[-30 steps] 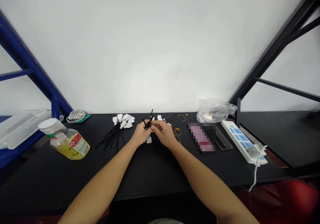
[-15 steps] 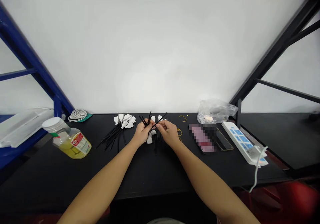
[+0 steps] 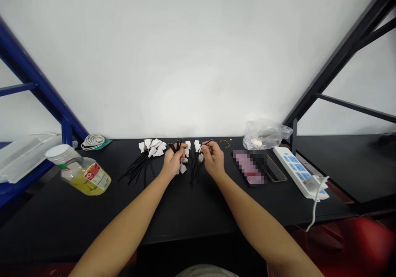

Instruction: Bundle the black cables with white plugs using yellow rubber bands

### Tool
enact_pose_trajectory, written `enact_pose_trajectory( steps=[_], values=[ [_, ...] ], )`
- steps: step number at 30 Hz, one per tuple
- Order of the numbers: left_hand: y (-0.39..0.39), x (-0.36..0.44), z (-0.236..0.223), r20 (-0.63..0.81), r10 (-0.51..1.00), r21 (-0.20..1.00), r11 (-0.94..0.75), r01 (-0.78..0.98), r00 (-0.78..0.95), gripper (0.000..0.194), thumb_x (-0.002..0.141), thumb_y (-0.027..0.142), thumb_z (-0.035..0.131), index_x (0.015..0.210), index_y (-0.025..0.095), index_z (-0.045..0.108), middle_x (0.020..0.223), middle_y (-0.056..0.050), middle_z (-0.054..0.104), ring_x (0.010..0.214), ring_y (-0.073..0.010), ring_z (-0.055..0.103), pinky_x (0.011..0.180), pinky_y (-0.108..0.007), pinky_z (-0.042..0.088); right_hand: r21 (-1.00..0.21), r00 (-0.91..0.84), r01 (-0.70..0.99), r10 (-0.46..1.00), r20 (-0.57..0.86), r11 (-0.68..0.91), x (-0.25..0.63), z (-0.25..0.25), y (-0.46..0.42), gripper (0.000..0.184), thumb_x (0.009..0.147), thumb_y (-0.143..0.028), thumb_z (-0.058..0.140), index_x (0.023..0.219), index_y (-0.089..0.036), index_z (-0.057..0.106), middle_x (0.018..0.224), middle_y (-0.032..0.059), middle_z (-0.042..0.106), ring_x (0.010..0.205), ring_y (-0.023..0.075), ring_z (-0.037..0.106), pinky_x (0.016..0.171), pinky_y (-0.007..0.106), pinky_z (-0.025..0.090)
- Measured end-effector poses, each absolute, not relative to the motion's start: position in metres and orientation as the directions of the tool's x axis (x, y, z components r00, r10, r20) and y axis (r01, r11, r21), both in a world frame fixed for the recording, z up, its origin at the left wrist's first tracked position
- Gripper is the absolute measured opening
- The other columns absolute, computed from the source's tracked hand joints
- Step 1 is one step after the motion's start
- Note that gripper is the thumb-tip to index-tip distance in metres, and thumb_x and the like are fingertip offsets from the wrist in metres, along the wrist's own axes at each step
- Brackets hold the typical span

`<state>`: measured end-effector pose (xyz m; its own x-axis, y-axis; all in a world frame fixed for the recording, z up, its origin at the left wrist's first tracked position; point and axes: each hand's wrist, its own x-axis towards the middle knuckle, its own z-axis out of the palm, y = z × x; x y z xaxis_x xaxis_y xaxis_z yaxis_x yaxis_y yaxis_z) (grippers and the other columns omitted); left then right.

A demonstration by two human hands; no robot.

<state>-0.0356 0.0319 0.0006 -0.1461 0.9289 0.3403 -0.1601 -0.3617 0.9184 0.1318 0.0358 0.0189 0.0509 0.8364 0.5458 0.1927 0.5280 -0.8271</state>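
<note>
My left hand point(image 3: 173, 159) is closed around several thin black sticks point(image 3: 177, 144) whose dark ends point up; white tips point(image 3: 182, 168) show below its fingers. Pinched in my right hand point(image 3: 213, 158) is a single black stick point(image 3: 209, 141), with a white piece point(image 3: 201, 157) by the fingertips. Between the hands, a few black sticks with white heads point(image 3: 193, 161) lie on the black table point(image 3: 182, 223). Left of my left hand is a larger pile of the same white-headed black sticks point(image 3: 140, 163). What the white heads are made of I cannot tell.
A plastic jug of yellow liquid point(image 3: 89, 182) stands at left, near a coiled white cable point(image 3: 93, 141). At right are a blurred phone point(image 3: 250, 167), a second dark phone point(image 3: 276, 169), a white power strip point(image 3: 298, 171), a clear plastic bag point(image 3: 269, 132) and a yellow band point(image 3: 227, 143).
My hands have moved apart. The right one has drawn a stick away from the left-hand bunch, and sticks on the table between them now show more fully.
</note>
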Motion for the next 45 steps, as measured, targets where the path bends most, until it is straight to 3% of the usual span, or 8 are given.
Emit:
enact_pose_trajectory(
  steps=[7,11,15,19,28,37,41,45],
  values=[
    [0.025,-0.041,0.005,0.395,0.912,0.910,-0.405,0.086,0.114,0.031,0.072,0.032,0.075,0.098,0.019,0.066,0.094,-0.006,0.070,0.090,-0.0203,0.066,0.085,-0.035,0.053,-0.826,-0.226,0.171,0.838,0.498,0.537,0.121,0.014,0.030,0.022,0.097,-0.039,0.051,0.099,-0.021,0.062,0.082,0.0027,0.069,0.071,0.0152,0.064,0.066,0.027,0.051],
    [0.028,-0.040,-0.002,0.328,0.924,0.914,-0.363,0.183,0.197,0.025,0.072,0.029,0.074,0.092,0.017,0.064,0.082,-0.003,0.068,0.078,-0.0180,0.063,0.071,-0.030,0.053,-0.749,-0.402,0.234,0.763,0.507,0.620,0.123,0.016,0.028,0.022,0.097,-0.036,0.052,0.104,-0.022,0.067,0.093,0.0042,0.071,0.082,0.0165,0.066,0.076,0.029,0.051],
    [0.029,-0.036,-0.006,0.305,0.940,0.923,-0.331,0.196,0.151,0.018,0.076,0.033,0.072,0.082,0.017,0.066,0.063,0.001,0.060,0.059,-0.0148,0.057,0.057,-0.027,0.047,-0.583,-0.352,0.343,0.676,0.647,0.737,0.127,0.023,0.028,0.036,0.082,-0.048,0.072,0.107,-0.022,0.068,0.091,0.0060,0.070,0.080,0.0196,0.062,0.077,0.032,0.050],
    [0.026,-0.030,-0.006,0.362,0.908,0.870,-0.410,0.274,0.209,0.013,0.082,0.029,0.063,0.079,0.018,0.070,0.070,-0.003,0.067,0.067,-0.0190,0.063,0.064,-0.030,0.050,-0.434,-0.389,0.431,0.597,0.701,0.791,0.123,0.035,0.025,0.045,0.080,-0.054,0.073,0.109,-0.020,0.068,0.087,0.0077,0.069,0.084,0.0224,0.062,0.079,0.034,0.048],
    [0.031,-0.029,-0.009,0.467,0.878,0.792,-0.468,0.392,0.105,0.013,0.077,0.025,0.062,0.083,0.020,0.072,0.082,-0.007,0.075,0.082,-0.0271,0.069,0.072,-0.036,0.051,-0.488,-0.467,0.556,0.738,0.487,0.673,0.097,0.069,0.038,0.042,0.102,-0.046,0.044,0.071,-0.020,0.055,0.063,0.0013,0.059,0.057,0.0146,0.054,0.057,0.026,0.034],
    [0.035,-0.036,0.006,0.333,0.940,0.919,-0.306,0.250,-0.074,0.009,0.078,0.024,0.060,0.079,0.018,0.066,0.079,-0.008,0.072,0.076,-0.0238,0.068,0.061,-0.031,0.050,-0.328,-0.545,0.668,0.740,0.395,0.667,0.066,0.080,0.058,0.035,0.095,-0.053,0.057,0.079,-0.021,0.058,0.065,0.0036,0.062,0.062,0.0186,0.058,0.057,0.028,0.033],
    [0.031,-0.034,0.008,0.338,0.919,0.939,-0.313,0.145,-0.204,0.020,0.087,0.036,0.055,0.081,0.019,0.063,0.078,-0.005,0.069,0.073,-0.0192,0.065,0.062,-0.029,0.049,-0.440,-0.583,0.535,0.692,0.425,0.721,0.083,0.075,0.055,0.031,0.087,-0.052,0.068,0.089,-0.022,0.063,0.073,0.0010,0.064,0.069,0.0176,0.060,0.060,0.025,0.038],
    [0.033,-0.039,0.006,0.279,0.927,0.959,-0.256,0.120,-0.251,0.044,0.091,0.055,0.051,0.070,0.018,0.061,0.052,0.002,0.051,0.050,-0.0129,0.052,0.049,-0.025,0.040,-0.490,-0.577,0.461,0.670,0.468,0.740,0.133,0.044,0.056,0.018,0.097,-0.033,0.055,0.104,-0.023,0.068,0.086,0.0016,0.069,0.075,0.0146,0.063,0.070,0.025,0.046]
  ],
)
